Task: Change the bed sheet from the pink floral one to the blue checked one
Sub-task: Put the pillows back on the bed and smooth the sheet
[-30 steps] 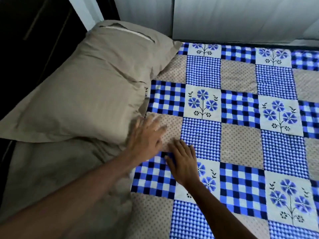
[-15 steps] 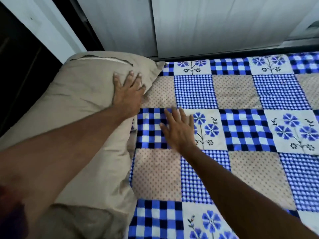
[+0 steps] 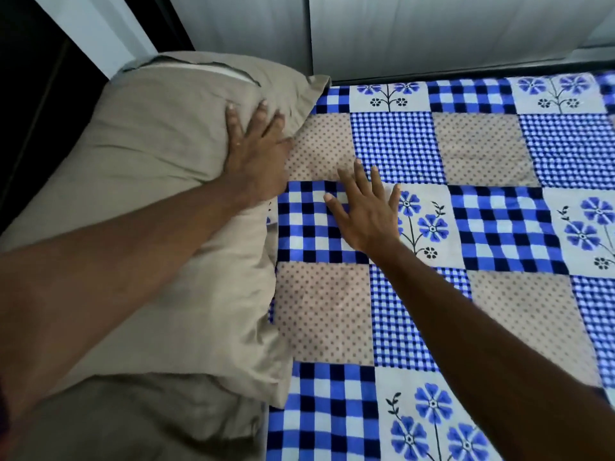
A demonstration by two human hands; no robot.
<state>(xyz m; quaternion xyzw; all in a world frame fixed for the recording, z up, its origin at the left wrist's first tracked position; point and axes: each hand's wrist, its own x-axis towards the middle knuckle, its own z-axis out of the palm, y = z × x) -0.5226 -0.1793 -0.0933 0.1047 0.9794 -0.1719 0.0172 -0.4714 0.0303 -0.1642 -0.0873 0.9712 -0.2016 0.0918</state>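
Your left arm reaches across the tan pillow (image 3: 149,154), which lies along the left edge of the bed (image 3: 432,75) up to its far left corner. Your left hand (image 3: 256,158) lies palm down on the pillow's far right part, fingers spread and pressing in so the cover creases round them. The grip is open and holds nothing.

Your right arm comes in from the near right. Your right hand (image 3: 364,214) lies flat on the blue checked sheet (image 3: 499,227), fingers straight and fanned, fingertips reaching onto a dotted patch. That grip is open too.

The blue checked sheet covers the bed from the pillow's right side to the far edge.

Half a second ago your right fingertips stopped at the far border of the checked patch; now they lie past it. A second ago your left hand was at the pillow's near right side; now it presses nearer the far corner.
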